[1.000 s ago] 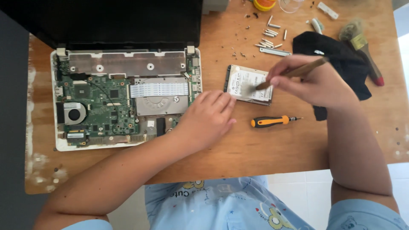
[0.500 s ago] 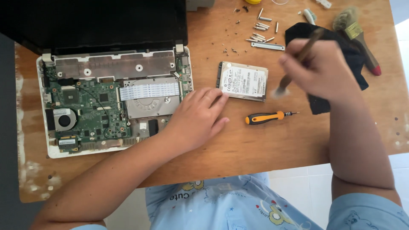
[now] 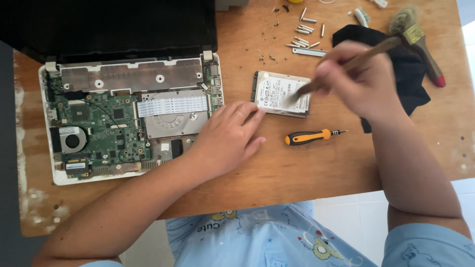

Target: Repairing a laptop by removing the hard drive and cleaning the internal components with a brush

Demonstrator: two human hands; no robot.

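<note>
A silver hard drive (image 3: 277, 91) with a white label lies flat on the wooden table (image 3: 316, 163). My right hand (image 3: 363, 84) grips a wooden-handled brush (image 3: 368, 54), whose blurred bristle end rests on the drive's right half. My left hand (image 3: 227, 136) lies flat on the table, fingers together, with its fingertips touching the drive's left edge. To the left sits an opened laptop (image 3: 114, 123) with its circuit board, fan and ribbon cable exposed.
An orange-and-black screwdriver (image 3: 309, 137) lies just below the drive. A black cloth (image 3: 405, 64) sits behind my right hand, with a second brush with a red-tipped handle (image 3: 420, 42) on it. Loose screws and metal standoffs (image 3: 304, 34) are scattered at the table's far edge.
My right hand moved the brush from the drive's right edge back onto its label, the handle now tilted up to the right. My left hand stayed at the drive's left edge.
</note>
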